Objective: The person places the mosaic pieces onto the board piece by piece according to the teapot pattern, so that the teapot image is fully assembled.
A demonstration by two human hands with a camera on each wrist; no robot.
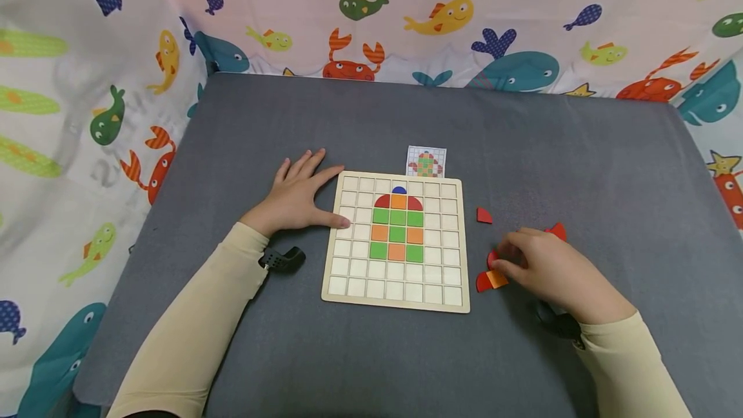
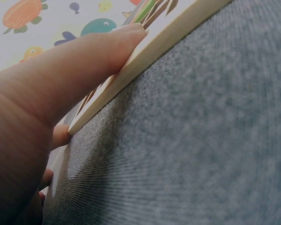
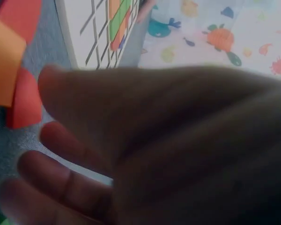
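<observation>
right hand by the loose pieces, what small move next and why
Probably pinch the nearest red piece with the right hand, which is right beside it: the card shows red at the pattern's sides; the board has bare cells there.

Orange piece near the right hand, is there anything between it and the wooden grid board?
Yes: in the head view, a red piece lies right beside the orange piece, on the side toward the board. Past that red piece, only gray cloth shows before the board's edge.

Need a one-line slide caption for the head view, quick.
Left hand touching the partly filled grid board, right hand at loose red and orange pieces beside it.
</observation>
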